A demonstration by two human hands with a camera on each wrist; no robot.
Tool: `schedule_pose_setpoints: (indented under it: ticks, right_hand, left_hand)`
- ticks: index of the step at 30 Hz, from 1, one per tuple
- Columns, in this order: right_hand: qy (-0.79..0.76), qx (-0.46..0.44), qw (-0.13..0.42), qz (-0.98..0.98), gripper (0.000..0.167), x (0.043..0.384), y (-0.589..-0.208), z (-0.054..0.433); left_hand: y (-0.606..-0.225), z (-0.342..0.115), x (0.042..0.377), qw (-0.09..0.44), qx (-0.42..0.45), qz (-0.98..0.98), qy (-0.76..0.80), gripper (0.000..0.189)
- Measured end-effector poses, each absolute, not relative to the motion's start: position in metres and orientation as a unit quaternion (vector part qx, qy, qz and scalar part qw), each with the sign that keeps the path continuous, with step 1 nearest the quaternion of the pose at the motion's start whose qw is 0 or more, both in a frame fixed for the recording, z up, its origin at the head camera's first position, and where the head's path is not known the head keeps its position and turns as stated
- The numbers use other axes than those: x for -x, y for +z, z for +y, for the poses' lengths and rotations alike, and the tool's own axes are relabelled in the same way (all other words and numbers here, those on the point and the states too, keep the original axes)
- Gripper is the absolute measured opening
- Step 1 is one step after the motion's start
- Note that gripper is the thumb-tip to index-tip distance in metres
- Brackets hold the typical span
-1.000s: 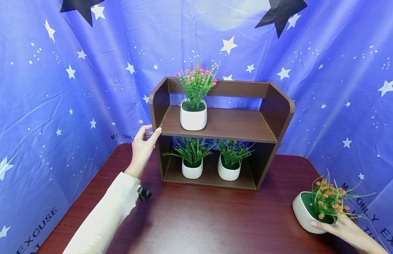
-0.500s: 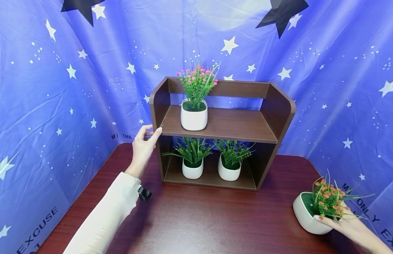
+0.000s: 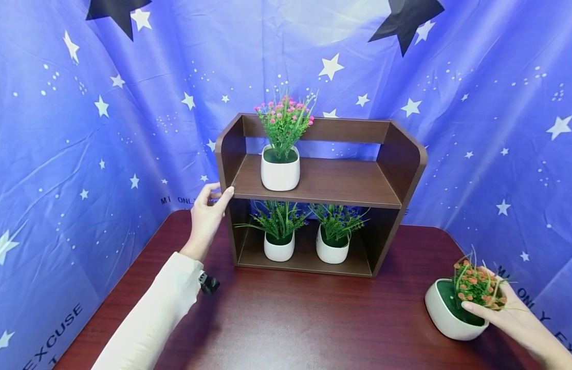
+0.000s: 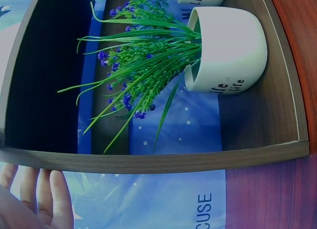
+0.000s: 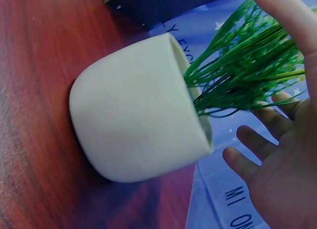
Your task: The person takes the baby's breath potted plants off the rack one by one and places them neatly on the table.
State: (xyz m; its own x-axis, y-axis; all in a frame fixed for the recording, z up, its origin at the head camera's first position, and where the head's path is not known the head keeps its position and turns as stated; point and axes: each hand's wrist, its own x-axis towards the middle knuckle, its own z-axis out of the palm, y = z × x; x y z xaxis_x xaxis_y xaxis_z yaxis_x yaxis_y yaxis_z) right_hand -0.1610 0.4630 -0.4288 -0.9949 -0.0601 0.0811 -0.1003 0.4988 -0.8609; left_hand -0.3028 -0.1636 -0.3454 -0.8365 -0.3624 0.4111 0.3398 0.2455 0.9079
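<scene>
In the head view, a dark brown two-tier shelf point(image 3: 350, 180) stands on the table. My left hand point(image 3: 206, 218) holds its left side, thumb on the front edge and fingers against the outer face. At the table's right, a white pot point(image 3: 445, 318) carries orange flowers point(image 3: 475, 282). Around these flowers my right hand point(image 3: 512, 313) is spread, thumb in front. The right wrist view shows its fingers point(image 5: 260, 140) loose and apart from the pot's rim, with green stems point(image 5: 242, 75) between thumb and fingers.
On the upper tier stands a white pot point(image 3: 280, 174) with pink flowers point(image 3: 286, 113). Two white pots with blue-purple flowers, a left one point(image 3: 279, 252) and a right one point(image 3: 332, 254), stand on the lower tier. A starry blue curtain point(image 3: 165, 103) surrounds the reddish-brown table point(image 3: 313, 318).
My right hand has left the pot's rim and moved up around the orange flowers, bending some leaves. The pot stays where it was. My left hand stays on the shelf.
</scene>
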Motion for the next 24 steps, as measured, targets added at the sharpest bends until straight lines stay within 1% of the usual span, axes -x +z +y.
schedule_pose_setpoints:
  ticks: [1, 3, 4, 8, 10, 15, 24]
  right_hand:
    - [0.437, -0.008, 0.034, -0.899, 0.086, 0.16, -0.426, 0.462]
    - [0.404, -0.002, 0.045, -0.913, 0.094, 0.16, -0.422, 0.461]
    - [0.399, -0.008, 0.058, -0.915, 0.094, 0.16, -0.421, 0.461]
    - [0.379, -0.058, 0.11, -0.917, 0.091, 0.162, -0.417, 0.46]
    - [0.391, -0.081, 0.127, -0.908, 0.091, 0.165, -0.415, 0.458]
    - [0.404, -0.09, 0.141, -0.899, 0.09, 0.167, -0.404, 0.45]
    - [0.427, -0.099, 0.171, -0.882, 0.082, 0.17, -0.382, 0.432]
  left_hand:
    - [-0.345, -0.163, 0.303, 0.286, -0.007, -0.736, -0.614, 0.043]
    - [-0.345, -0.163, 0.303, 0.285, -0.008, -0.736, -0.614, 0.043]
    - [-0.345, -0.163, 0.303, 0.285, -0.009, -0.736, -0.614, 0.043]
    - [-0.345, -0.163, 0.303, 0.286, -0.012, -0.737, -0.612, 0.042]
    - [-0.344, -0.163, 0.303, 0.287, -0.012, -0.738, -0.611, 0.042]
    - [-0.345, -0.162, 0.304, 0.287, -0.012, -0.739, -0.61, 0.044]
    - [-0.344, -0.163, 0.303, 0.286, -0.013, -0.738, -0.611, 0.044]
